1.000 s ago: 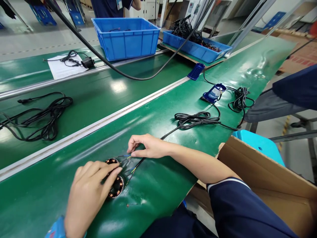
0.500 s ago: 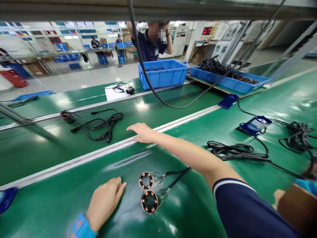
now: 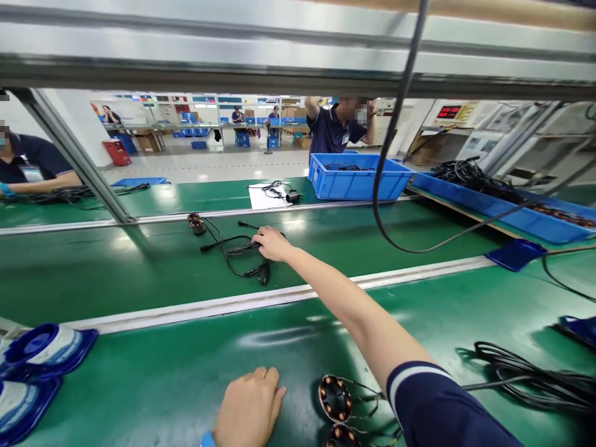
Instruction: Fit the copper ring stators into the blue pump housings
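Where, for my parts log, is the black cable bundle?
Head view, centre-left: the black cable bundle lies on the middle green belt, touched by the right hand.

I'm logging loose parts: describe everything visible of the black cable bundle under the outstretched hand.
The black cable bundle is a thin, rubbery-looking lead, loosely looped and lying flat on the green middle belt. One end runs left to a small copper-wound ring; a dark plug-like end lies nearest the camera. The right hand rests on its right side; whether the fingers grip it is unclear.
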The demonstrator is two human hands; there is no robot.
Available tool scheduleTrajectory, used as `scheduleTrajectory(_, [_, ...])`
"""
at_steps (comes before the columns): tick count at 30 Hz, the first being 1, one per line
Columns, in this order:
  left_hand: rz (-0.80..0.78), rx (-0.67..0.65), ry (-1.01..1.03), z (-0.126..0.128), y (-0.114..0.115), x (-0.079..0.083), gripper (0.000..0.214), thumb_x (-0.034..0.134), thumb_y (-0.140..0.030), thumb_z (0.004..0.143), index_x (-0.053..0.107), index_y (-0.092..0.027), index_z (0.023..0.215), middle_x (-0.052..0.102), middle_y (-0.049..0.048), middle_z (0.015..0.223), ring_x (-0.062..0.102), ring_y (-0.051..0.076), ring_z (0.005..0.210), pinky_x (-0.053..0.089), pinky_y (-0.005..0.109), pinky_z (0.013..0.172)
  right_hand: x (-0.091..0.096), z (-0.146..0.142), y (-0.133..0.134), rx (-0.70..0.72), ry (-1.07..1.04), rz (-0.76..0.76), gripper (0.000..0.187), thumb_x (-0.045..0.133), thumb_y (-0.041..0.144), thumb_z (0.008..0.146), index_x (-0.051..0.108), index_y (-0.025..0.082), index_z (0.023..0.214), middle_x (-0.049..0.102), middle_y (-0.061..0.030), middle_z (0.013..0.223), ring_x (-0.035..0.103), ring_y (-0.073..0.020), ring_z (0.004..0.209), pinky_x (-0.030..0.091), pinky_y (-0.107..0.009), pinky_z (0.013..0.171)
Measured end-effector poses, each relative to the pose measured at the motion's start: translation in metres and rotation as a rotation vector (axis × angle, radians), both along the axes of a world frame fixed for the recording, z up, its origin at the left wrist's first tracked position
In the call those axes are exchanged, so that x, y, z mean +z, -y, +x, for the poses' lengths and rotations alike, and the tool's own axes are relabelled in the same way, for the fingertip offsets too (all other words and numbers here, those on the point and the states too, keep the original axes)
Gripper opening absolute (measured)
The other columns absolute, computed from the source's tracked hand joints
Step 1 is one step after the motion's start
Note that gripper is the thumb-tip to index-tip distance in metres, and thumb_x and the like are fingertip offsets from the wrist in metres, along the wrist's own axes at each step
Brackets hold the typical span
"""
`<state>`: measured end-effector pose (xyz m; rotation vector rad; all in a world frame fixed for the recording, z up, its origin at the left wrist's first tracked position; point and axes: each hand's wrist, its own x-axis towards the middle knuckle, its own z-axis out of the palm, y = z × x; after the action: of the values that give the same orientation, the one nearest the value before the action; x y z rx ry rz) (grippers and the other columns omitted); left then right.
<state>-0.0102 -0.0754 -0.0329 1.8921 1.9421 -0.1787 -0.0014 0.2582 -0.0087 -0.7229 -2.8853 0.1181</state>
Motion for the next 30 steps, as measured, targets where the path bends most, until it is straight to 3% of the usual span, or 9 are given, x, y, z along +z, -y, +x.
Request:
scheduleTrajectory(2, [0.011,0.002,0.018,0.000,0.000,0.001,0.025,0.040,-0.026,0.104,0.064,-0.021,0.106,0.070,0.0072,0.106,0.070,0.031,0.099,0.057,0.050,0.088,0.000,0.007,0.000,0.095,0.067,-0.057,0.045,0.059,0.007,0.083,0.066,0.023,0.125,0.057,-0.0103,0.136,0.047,-0.0293,0.130,0.039,-0.045,0.109])
scheduleTrajectory(5, [0.030,-0.002,0.030,0.000,0.001,0.002,0.025,0.040,-0.027,0.104,0.064,-0.020,0.106,0.070,0.0074,0.104,0.070,0.031,0.096,0.058,0.050,0.086,0.000,0.022,0.000,0.143,0.121,-0.134,0.047,0.069,0.002,0.069,0.070,0.019,0.112,0.064,-0.0103,0.128,0.049,-0.0306,0.131,0.037,-0.044,0.111])
scheduleTrajectory(7, [0.040,-0.005,0.029,0.000,0.002,0.002,0.025,0.041,-0.027,0.104,0.064,-0.020,0.106,0.070,0.0075,0.103,0.070,0.031,0.095,0.058,0.049,0.085,0.005,0.033,0.001,0.110,0.088,-0.161,0.039,0.073,0.006,0.068,0.068,0.016,0.106,0.068,-0.0120,0.117,0.053,-0.0310,0.127,0.036,-0.044,0.112])
scheduleTrajectory(9, [0.050,-0.007,0.025,-0.001,0.003,0.002,0.025,0.041,-0.027,0.104,0.064,-0.020,0.106,0.070,0.0077,0.102,0.071,0.031,0.094,0.059,0.048,0.084,0.018,0.042,0.004,0.041,0.019,-0.187,0.029,0.073,0.020,0.077,0.065,0.015,0.104,0.071,-0.0115,0.102,0.061,-0.0299,0.113,0.044,-0.042,0.104])
scheduleTrajectory(13, [0.072,-0.018,0.014,-0.003,0.004,0.001,0.025,0.041,-0.028,0.104,0.064,-0.019,0.106,0.070,0.0081,0.102,0.071,0.031,0.093,0.059,0.048,0.083,0.074,0.047,0.015,-0.131,-0.211,-0.242,0.038,0.053,0.043,0.095,0.055,0.014,0.118,0.069,-0.0096,0.095,0.065,-0.0238,0.083,0.051,-0.034,0.075])
scheduleTrajectory(17, [0.088,-0.031,-0.003,-0.003,0.005,0.000,0.026,0.039,-0.028,0.105,0.063,-0.019,0.107,0.070,0.0082,0.101,0.071,0.031,0.093,0.059,0.047,0.082,0.145,0.041,0.030,-0.216,-0.347,-0.320,0.037,0.058,0.042,0.091,0.055,0.014,0.115,0.068,-0.0042,0.085,0.062,-0.0176,0.065,0.047,-0.027,0.060])
scheduleTrajectory(20, [0.098,-0.039,-0.021,-0.002,0.006,0.000,0.026,0.038,-0.027,0.105,0.063,-0.019,0.107,0.070,0.0080,0.101,0.071,0.031,0.093,0.059,0.047,0.082,0.187,0.040,0.045,-0.268,-0.394,-0.309,0.030,0.067,0.036,0.084,0.062,0.014,0.105,0.069,-0.0047,0.085,0.063,-0.0184,0.071,0.046,-0.027,0.062])
scheduleTrajectory(24, [0.116,-0.060,-0.044,-0.003,0.007,0.000,0.029,0.036,-0.029,0.106,0.063,-0.019,0.110,0.070,0.0086,0.102,0.072,0.030,0.093,0.058,0.044,0.082,0.223,0.053,0.072,-0.282,-0.418,-0.222,0.027,0.074,0.029,0.080,0.067,0.013,0.101,0.070,-0.0069,0.098,0.064,-0.0212,0.090,0.046,-0.028,0.076])
scheduleTrajectory(30, [0.157,-0.098,-0.063,-0.006,0.006,-0.006,0.033,0.032,-0.030,0.106,0.063,-0.019,0.112,0.071,0.0097,0.103,0.072,0.028,0.094,0.057,0.041,0.082,0.264,0.116,0.118,-0.248,-0.290,-0.097,0.026,0.074,0.026,0.082,0.068,0.010,0.101,0.067,-0.0036,0.089,0.062,-0.0199,0.084,0.048,-0.032,0.084])
